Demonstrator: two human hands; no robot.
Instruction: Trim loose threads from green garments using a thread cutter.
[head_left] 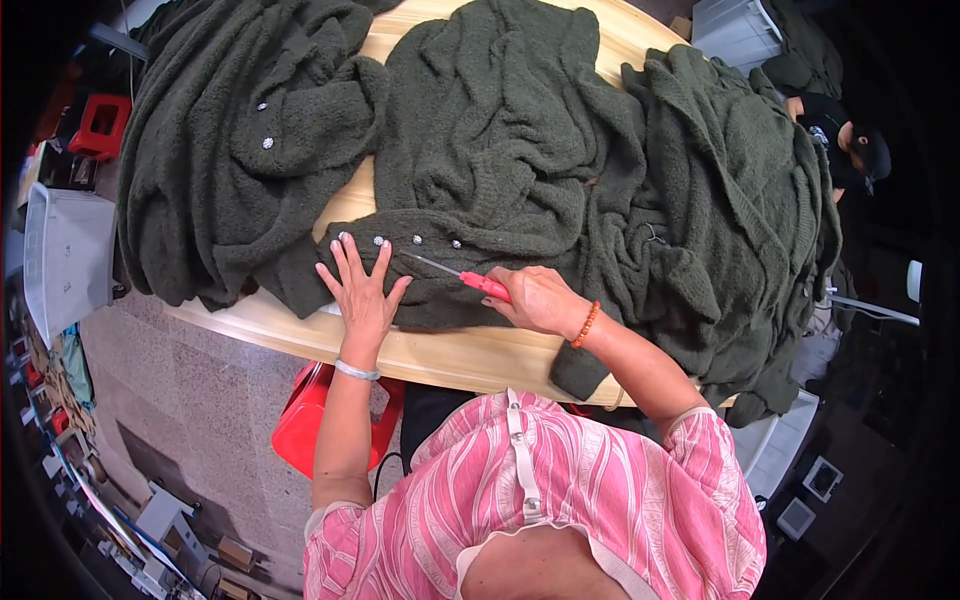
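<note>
Here, we press our left hand (362,292) flat, fingers spread, on the cardigan (470,190) lying on the table (470,355) | right hand (540,298) closed around red-handled scissors (470,278), blades probably shut | knit soft, limp, stretchy; we'd grip its buttoned edge.

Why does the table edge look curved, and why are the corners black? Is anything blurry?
In the head view the fisheye lens bends the wooden table edge and leaves a black rim. Light is even and soft, with no glare. The left hand, the right hand with its red-handled tool and the green knitwear look sharp; the floor clutter at the rim is smeared.
</note>
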